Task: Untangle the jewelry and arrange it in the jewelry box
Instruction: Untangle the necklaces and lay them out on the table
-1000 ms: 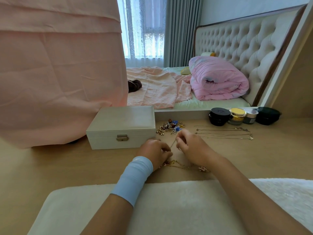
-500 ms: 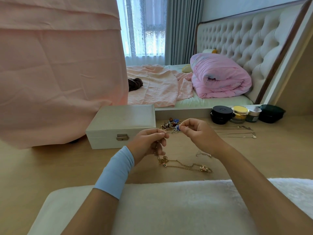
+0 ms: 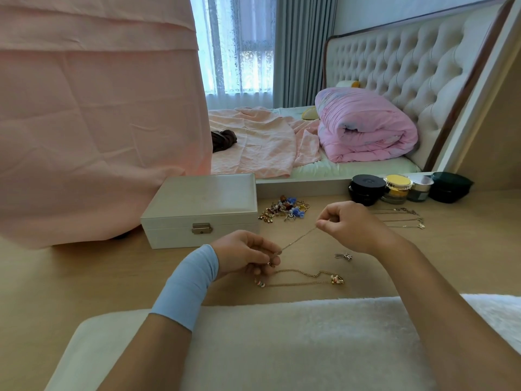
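A thin chain point(image 3: 298, 239) is held taut above the tabletop point(image 3: 84, 272), its long axis running on a slant from lower left to upper right, toward the far right corner. Its lower end is pinched in the fingertips of the left hand point(image 3: 248, 256), which is closed around it (a small charm or clasp shows there, too small to make out); its upper end is pinched between thumb and forefinger of the right hand point(image 3: 352, 225), likewise closed on it. The chain thus spans the gap between the two hands, clear of the wood.

Just below the left hand, toward the near edge, a second gold necklace point(image 3: 301, 279) lies loosely on the tabletop, stretched roughly parallel to that edge, with a small pendant at each end. A small silver piece point(image 3: 344, 256) lies under the right wrist. Behind the hands, a heap of tangled jewelry point(image 3: 284, 212) is seen beside the right wall of the closed jewelry box point(image 3: 200, 210), whose clasp faces the near edge. Several fine chains point(image 3: 400, 220) are laid out straight toward the right edge, in front of a row of cosmetic jars point(image 3: 394, 189) at the far edge. A light blue band point(image 3: 186, 289) is worn on the left forearm, and a white fluffy cushion point(image 3: 282, 348) covers the near edge.
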Demonstrator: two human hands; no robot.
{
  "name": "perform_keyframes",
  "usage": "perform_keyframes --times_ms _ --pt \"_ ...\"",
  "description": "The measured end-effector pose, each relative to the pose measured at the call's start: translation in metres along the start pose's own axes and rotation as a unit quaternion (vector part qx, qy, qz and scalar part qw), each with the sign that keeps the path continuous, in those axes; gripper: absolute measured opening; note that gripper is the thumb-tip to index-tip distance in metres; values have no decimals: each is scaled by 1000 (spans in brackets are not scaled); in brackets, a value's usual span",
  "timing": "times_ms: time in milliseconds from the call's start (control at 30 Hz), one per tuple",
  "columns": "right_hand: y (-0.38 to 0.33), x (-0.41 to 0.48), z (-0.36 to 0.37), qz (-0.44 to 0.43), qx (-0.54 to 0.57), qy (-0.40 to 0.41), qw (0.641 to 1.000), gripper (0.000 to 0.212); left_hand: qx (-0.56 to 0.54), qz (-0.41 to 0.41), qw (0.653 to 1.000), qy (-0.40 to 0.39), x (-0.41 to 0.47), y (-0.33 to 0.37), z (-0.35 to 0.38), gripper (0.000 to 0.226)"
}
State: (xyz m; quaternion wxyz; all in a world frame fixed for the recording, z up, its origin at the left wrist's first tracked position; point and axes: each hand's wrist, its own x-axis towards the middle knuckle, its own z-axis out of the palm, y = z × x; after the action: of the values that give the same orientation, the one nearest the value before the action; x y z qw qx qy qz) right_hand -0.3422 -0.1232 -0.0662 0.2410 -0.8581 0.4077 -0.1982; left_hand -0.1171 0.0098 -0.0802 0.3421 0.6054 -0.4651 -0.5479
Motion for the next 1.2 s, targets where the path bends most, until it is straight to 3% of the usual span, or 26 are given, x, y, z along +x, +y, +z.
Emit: perform_keyframes --times_ms 167,233,333,433,533,733,900,1200 --pt "-7 -2 4 42 -144 -103 983 9 25 23 999 32 4 -3 3 23" --pt "-13 -2 10 19 -176 -106 979 11 26 34 999 32 5 -3 5 21" --pt "-29 -6 24 -24 -43 -112 992 23 44 61 997 34 7 -3 8 18" --pt "-43 -13 35 -40 145 -172 973 25 45 84 994 47 7 -1 9 14" --pt "-44 -14 40 -41 216 -172 960 20 40 99 993 53 4 0 6 12" --pt "-35 -9 37 -52 171 -155 972 7 30 85 995 38 -1 4 1 16" --pt "-31 -6 35 -44 172 -113 978 10 47 44 997 33 -2 5 -1 24" --pt "-36 -7 35 -24 184 -124 975 10 87 25 995 50 -3 7 1 12"
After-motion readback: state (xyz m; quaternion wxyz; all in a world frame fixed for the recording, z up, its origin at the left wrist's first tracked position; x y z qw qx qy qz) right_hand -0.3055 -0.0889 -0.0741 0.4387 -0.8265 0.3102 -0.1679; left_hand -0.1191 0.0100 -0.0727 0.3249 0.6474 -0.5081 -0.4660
